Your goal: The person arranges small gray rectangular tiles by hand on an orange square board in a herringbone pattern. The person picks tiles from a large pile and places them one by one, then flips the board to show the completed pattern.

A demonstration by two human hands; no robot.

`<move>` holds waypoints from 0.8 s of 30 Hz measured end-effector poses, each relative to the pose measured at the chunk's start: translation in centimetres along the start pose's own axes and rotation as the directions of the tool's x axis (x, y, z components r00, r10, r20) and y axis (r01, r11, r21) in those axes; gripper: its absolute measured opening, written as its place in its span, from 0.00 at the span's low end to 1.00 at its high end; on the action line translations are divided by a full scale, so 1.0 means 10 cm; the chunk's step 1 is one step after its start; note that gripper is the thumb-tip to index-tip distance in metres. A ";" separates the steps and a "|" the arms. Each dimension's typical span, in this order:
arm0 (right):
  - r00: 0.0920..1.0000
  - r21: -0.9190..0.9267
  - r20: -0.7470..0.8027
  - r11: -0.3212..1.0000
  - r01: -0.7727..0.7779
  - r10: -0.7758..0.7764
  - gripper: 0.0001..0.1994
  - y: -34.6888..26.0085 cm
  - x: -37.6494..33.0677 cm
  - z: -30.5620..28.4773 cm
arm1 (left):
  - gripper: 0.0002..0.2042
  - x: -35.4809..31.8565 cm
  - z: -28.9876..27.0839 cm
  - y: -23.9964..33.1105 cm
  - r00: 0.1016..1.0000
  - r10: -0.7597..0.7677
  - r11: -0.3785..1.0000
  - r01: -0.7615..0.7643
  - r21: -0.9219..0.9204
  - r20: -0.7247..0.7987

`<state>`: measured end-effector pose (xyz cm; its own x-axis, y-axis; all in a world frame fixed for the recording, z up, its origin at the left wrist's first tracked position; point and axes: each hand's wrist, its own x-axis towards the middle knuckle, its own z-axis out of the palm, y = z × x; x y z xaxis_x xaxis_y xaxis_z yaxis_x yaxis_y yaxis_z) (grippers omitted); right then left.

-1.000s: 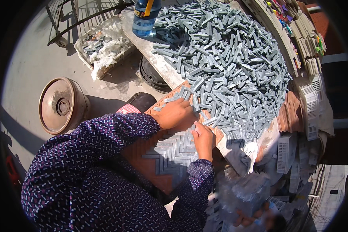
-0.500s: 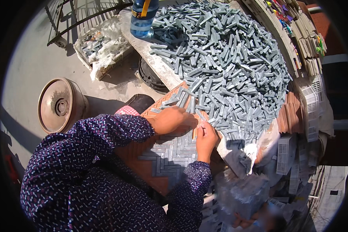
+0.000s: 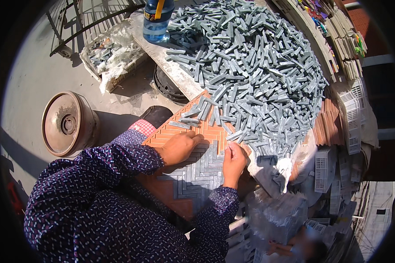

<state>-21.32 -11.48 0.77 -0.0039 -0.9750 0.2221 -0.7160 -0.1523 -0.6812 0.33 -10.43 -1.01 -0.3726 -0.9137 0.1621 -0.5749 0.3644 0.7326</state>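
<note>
An orange mould tray [image 3: 162, 136] with zigzag slots lies tilted before me. Grey stone strips [image 3: 193, 175] fill its near part in a herringbone pattern. My left hand [image 3: 180, 147] rests over the tray's middle, fingers bent together at the edge of the laid strips; whatever lies beneath its fingertips is hidden. At the tray's right edge, my right hand [image 3: 234, 163] is closed with thumb and forefinger pinched; I cannot make out what is between them. Several loose strips [image 3: 202, 111] lie across the tray's far corner, beside a large heap of grey strips [image 3: 259, 74].
A blue water bottle [image 3: 157, 22] stands on the board at the heap's left. Left are a brown round pot [image 3: 68, 125] and a crate with plastic scraps [image 3: 112, 55]. Orange trays are stacked [image 3: 328, 122] at right, near white crates [image 3: 322, 168]. Another person's hand [image 3: 280, 248] shows lower right.
My left hand has drawn back toward me and left, off the far loose strips, uncovering orange slots. My right hand stays at the tray's right edge. The whole view has shifted slightly.
</note>
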 end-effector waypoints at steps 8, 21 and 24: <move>0.986 -0.090 -0.020 0.982 0.164 -0.167 0.11 -0.24 0.42 0.30 | 0.17 0.06 0.03 -0.01 1.000 -0.008 0.998 0.007 -0.069 -0.013; 0.966 -0.027 0.218 0.988 0.151 -0.141 0.11 -0.38 0.54 0.30 | 0.07 -0.16 -0.74 -0.29 0.980 -0.092 0.971 0.049 -0.235 -0.176; 0.912 -0.060 0.351 0.967 0.248 -0.212 0.11 -0.36 0.44 0.14 | 0.06 -0.15 -0.63 -0.24 0.986 -0.028 0.974 -0.011 -0.227 -0.165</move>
<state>-17.72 -15.45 3.23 0.3935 -0.9136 0.1024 -0.7349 -0.3795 -0.5621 6.84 -11.01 1.16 -0.2312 -0.9405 0.2489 -0.3902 0.3240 0.8618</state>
